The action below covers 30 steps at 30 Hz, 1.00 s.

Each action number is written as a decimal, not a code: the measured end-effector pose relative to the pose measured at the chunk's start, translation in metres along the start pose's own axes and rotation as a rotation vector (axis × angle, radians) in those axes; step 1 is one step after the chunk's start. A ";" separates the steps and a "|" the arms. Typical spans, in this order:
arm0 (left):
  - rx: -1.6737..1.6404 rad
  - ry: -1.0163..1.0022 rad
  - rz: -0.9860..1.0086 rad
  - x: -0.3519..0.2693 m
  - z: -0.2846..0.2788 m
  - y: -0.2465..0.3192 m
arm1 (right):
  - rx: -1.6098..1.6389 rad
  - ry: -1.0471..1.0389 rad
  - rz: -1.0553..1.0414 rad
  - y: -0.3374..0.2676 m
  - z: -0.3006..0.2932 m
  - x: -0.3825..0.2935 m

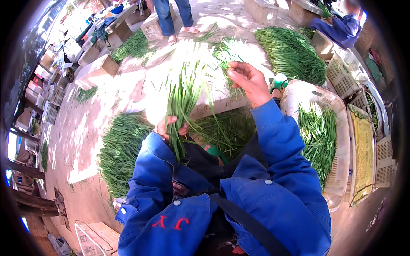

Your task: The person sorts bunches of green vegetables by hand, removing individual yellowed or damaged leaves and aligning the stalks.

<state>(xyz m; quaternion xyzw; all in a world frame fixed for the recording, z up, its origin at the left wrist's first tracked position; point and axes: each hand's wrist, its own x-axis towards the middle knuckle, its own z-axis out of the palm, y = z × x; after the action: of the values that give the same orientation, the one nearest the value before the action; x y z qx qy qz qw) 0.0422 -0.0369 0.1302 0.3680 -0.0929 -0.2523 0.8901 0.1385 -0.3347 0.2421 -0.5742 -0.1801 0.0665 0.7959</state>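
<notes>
My left hand (166, 126) is closed around the lower part of a bunch of long green leaves (184, 92), which look like garlic chives. The bunch stands upright, and its pale upper ends wash out in the sun glare. My right hand (248, 81) is raised to the right of it, thumb and forefinger curled close together. Whether a thin leaf is pinched there, I cannot tell. Just beyond those fingertips lies a smaller heap of greens (227, 52) on a sunlit stone slab (221, 104).
A large chive pile (121, 153) lies at my left, another (288, 52) ahead right. Loose leaves (227, 128) cover the ground under the slab. A plastic crate (341, 160) holding chives (317, 137) stands at my right. One person in jeans (165, 19) stands ahead; another (342, 28) sits far right.
</notes>
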 end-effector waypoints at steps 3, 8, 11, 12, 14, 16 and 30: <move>0.095 -0.022 -0.022 0.001 0.010 0.000 | 0.089 -0.087 -0.031 0.000 0.000 0.015; 0.155 -0.012 -0.004 0.004 0.022 -0.002 | 0.173 -0.173 0.067 -0.008 0.002 0.029; 0.258 0.005 -0.014 0.006 0.029 0.001 | 0.176 -0.114 0.112 -0.018 0.002 0.030; 0.260 0.012 -0.040 0.008 0.032 0.003 | 0.153 -0.109 0.126 -0.025 0.002 0.030; 0.337 0.080 -0.042 0.007 0.041 0.005 | 0.025 -0.136 0.143 -0.027 0.002 0.034; 0.361 0.110 -0.031 0.009 0.049 0.005 | -0.283 -0.221 0.052 -0.011 -0.010 0.048; 0.519 0.260 -0.077 0.010 0.042 -0.001 | -0.834 0.262 -0.436 0.038 -0.015 0.019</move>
<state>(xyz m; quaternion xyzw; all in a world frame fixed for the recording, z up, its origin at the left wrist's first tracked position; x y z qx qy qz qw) 0.0359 -0.0678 0.1594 0.6160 -0.0255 -0.2046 0.7603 0.1660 -0.3294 0.2061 -0.7965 -0.2056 -0.2523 0.5096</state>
